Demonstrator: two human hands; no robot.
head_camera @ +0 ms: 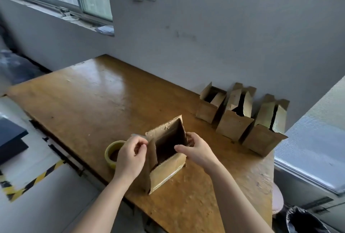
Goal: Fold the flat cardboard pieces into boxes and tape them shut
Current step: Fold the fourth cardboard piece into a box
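A small cardboard box (168, 171) stands upright on the wooden table (89, 102) near its front edge, top flaps open and the dark inside showing. My left hand (130, 156) is at the box's left flap, fingers curled and pinching its edge. My right hand (196, 148) grips the box's right wall, thumb stretched over the opening. A roll of yellowish tape (113, 153) lies flat on the table just left of my left hand, partly hidden by it.
Three open-topped cardboard boxes (211, 105), (234, 120), (265, 131) stand in a row against the wall at the right. A black bin (304, 221) sits on the floor at lower right. Yellow-black floor tape (31, 182) runs left of the table.
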